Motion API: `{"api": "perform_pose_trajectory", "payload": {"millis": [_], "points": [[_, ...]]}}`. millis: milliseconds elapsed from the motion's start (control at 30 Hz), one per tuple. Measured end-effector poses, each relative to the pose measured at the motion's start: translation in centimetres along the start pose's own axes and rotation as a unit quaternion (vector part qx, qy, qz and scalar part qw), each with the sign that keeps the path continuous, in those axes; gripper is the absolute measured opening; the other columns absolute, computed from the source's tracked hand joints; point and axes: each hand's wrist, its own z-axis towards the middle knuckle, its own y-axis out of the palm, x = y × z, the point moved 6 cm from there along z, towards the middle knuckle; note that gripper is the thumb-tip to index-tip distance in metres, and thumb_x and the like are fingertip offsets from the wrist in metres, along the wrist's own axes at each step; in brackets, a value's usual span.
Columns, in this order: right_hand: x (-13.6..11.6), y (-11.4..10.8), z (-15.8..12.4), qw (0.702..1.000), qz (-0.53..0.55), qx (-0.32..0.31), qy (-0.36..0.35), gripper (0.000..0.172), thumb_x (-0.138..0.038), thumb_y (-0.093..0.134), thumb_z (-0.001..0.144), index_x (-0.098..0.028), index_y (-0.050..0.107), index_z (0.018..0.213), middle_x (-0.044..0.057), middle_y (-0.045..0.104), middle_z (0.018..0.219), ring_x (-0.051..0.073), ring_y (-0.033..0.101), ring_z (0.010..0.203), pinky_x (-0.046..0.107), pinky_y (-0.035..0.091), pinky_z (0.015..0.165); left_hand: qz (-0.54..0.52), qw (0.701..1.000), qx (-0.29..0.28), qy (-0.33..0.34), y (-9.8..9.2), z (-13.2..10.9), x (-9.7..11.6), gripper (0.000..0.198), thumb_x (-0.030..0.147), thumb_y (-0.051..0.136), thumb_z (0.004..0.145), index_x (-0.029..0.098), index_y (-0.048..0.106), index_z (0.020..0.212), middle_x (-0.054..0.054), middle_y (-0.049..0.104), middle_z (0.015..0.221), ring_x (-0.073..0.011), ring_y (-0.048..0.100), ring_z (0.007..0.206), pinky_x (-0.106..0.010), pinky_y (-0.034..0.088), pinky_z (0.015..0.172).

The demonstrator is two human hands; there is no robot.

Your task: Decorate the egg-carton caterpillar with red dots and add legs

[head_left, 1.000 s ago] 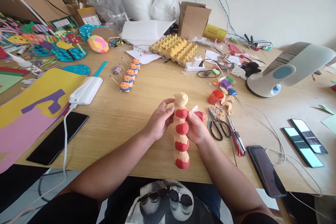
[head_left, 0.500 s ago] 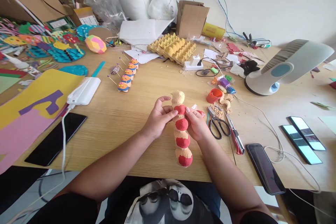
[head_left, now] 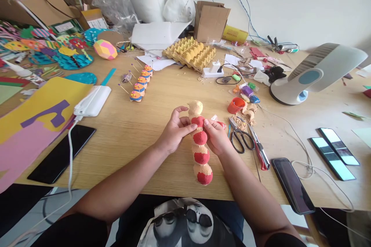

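Between my hands is an egg-carton strip [head_left: 202,157], a row of several bumps coated in peach clay with red clay patches; the farthest bump is plain pale peach. My left hand [head_left: 177,129] grips its left side near the far end, thumb against the second bump's red patch. From the right, my right hand [head_left: 216,133] pinches that same bump with thumb and finger. Part of the strip's edge is hidden behind the fingers. Farther off to the left stands a finished-looking caterpillar [head_left: 141,83] in orange and blue with pin-like sticks.
Right of my hands lie scissors [head_left: 242,139], a red utility knife [head_left: 261,152], a red-orange cup [head_left: 236,105] and clay packets [head_left: 247,91]. A yellow egg tray [head_left: 189,54] sits at the back. Phones [head_left: 292,185] and a white fan [head_left: 313,75] are on the right, a power bank [head_left: 92,100] left.
The far end of the strip has shifted very slightly left between my fingers. Both hands keep nearly the same hold, and everything else looks the same.
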Motion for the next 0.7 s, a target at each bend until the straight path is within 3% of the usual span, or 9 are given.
{"api": "perform_pose_trajectory", "payload": {"millis": [167, 433, 700], "points": [[-0.02, -0.09, 0.11, 1.000, 0.011, 0.010, 0.003, 0.038, -0.055, 0.083, 0.074, -0.020, 0.073, 0.082, 0.000, 0.067, 0.070, 0.015, 0.057, 0.064, 0.030, 0.045, 0.065, -0.021, 0.999, -0.016, -0.019, 0.34, 0.02, -0.12, 0.064, 0.028, 0.086, 0.075, 0.028, 0.044, 0.123, 0.003, 0.072, 0.089, -0.0116, 0.068, 0.077, -0.024, 0.049, 0.075], [-0.19, -0.25, 0.01, 0.997, -0.061, 0.036, -0.015, 0.041, -0.056, 0.084, 0.072, -0.019, 0.066, 0.072, -0.005, 0.053, 0.059, 0.009, 0.040, 0.053, 0.027, 0.031, 0.054, 0.021, 1.000, 0.015, 0.010, -0.20, 0.11, -0.10, 0.066, 0.024, 0.088, 0.072, 0.026, 0.044, 0.121, 0.001, 0.074, 0.088, -0.0146, 0.070, 0.082, -0.029, 0.053, 0.082], [-0.03, -0.05, 0.03, 0.999, -0.042, 0.014, -0.012, 0.039, -0.056, 0.083, 0.074, -0.020, 0.069, 0.075, -0.002, 0.059, 0.062, 0.011, 0.048, 0.056, 0.027, 0.038, 0.056, 0.035, 0.999, 0.008, 0.013, -0.30, 0.24, 0.10, 0.069, 0.024, 0.089, 0.069, 0.027, 0.043, 0.120, 0.003, 0.072, 0.081, -0.0139, 0.069, 0.075, -0.027, 0.051, 0.076]]}}
